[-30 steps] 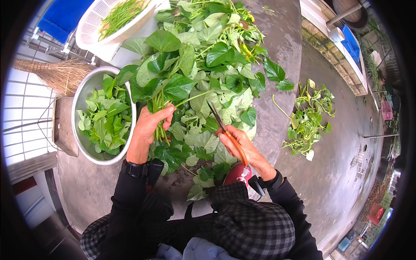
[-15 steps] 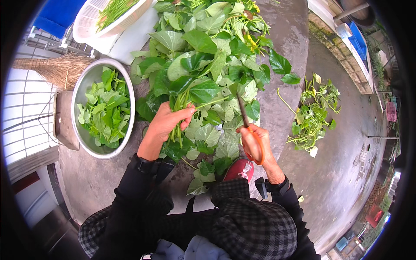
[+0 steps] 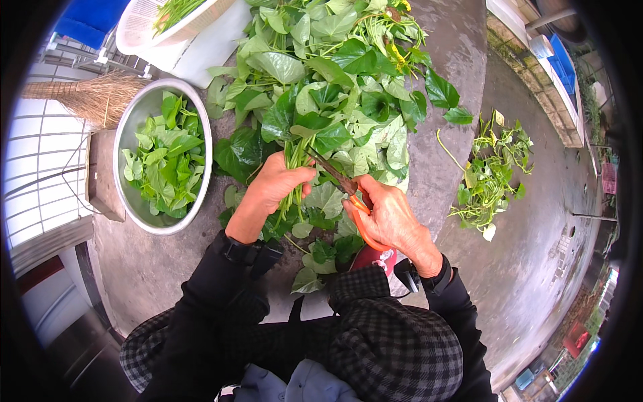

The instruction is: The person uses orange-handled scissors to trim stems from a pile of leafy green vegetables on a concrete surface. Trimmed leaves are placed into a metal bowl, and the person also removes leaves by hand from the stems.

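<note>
A bunch of leafy green stems [image 3: 295, 155] is gripped in my left hand [image 3: 271, 191], leaves upward and stem ends hanging below the fingers. My right hand [image 3: 392, 218] holds scissors with orange handles [image 3: 362, 218]. Their dark blades [image 3: 329, 169] reach up and left to the stems just above my left thumb; whether they are closed on a stem I cannot tell. Beyond both hands spreads a large heap of broad green leaves [image 3: 335, 74] on the concrete. To the left stands a metal basin [image 3: 206, 157] with picked leaves [image 3: 167, 157] inside.
A pale basket [image 3: 134, 33] of green stems sits at the far left, beside a straw broom [image 3: 94, 97]. Stripped vines [image 3: 492, 177] lie in a pile on the floor to the right. My red shoe [image 3: 375, 258] is close below the scissors.
My right hand has brought the scissors left and up, from beside the heap to the stems in my left hand. The left hand keeps its hold, having shifted slightly right.
</note>
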Demonstrator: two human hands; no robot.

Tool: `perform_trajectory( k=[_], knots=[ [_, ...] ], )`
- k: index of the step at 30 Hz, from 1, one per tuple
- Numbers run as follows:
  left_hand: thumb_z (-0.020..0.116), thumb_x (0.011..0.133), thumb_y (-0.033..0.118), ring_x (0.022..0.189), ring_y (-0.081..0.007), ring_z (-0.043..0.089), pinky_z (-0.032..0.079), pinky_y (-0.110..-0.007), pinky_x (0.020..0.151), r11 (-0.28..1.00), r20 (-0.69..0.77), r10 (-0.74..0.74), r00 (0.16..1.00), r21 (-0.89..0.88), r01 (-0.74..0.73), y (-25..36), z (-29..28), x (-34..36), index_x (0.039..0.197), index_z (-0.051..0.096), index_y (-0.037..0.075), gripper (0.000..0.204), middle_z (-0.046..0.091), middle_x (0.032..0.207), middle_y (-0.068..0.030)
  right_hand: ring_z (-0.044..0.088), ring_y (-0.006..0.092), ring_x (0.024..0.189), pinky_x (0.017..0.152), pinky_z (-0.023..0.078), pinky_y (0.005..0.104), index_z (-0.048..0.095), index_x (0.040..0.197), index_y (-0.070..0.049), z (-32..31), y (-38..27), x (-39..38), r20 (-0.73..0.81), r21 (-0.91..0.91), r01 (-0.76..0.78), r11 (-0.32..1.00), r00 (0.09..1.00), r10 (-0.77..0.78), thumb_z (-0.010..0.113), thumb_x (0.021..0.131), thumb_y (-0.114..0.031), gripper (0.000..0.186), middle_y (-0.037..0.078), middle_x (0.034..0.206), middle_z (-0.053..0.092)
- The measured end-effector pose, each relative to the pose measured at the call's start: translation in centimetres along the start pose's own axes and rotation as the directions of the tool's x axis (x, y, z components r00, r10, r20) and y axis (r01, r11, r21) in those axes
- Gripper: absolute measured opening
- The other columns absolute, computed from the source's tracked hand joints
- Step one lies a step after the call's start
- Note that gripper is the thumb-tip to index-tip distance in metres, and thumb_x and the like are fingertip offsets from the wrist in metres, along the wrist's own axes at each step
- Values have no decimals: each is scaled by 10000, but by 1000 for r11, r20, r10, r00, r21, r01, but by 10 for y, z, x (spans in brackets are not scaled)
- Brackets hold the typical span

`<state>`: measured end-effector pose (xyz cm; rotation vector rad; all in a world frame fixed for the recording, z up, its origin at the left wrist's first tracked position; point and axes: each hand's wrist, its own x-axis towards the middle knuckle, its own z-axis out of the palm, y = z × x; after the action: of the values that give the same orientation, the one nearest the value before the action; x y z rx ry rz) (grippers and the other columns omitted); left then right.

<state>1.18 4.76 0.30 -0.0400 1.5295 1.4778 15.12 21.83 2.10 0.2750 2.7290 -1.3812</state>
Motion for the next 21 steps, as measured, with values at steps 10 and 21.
perform_trajectory(
  k=[10, 21],
  knots=[
    [687, 808, 144, 521, -89, 490, 398, -230, 449, 998, 15, 68, 998, -4, -68, -2, 4, -2, 901, 552, 29, 200, 525, 715, -4, 558, 373, 501, 464, 433, 401, 542, 785, 0, 1, 2, -6, -15, 42, -134, 990, 991, 134, 646, 802, -194, 221, 187, 541, 534],
    [627, 877, 237, 544, -93, 463, 389, -239, 483, 998, 76, 23, 997, -62, -18, 4, -6, 1, 984, 544, -7, 280, 512, 737, -24, 536, 328, 493, 478, 415, 378, 525, 876, -5, -1, 15, -16, -47, 183, -132, 974, 989, 142, 641, 820, -144, 189, 154, 575, 535]
  ],
)
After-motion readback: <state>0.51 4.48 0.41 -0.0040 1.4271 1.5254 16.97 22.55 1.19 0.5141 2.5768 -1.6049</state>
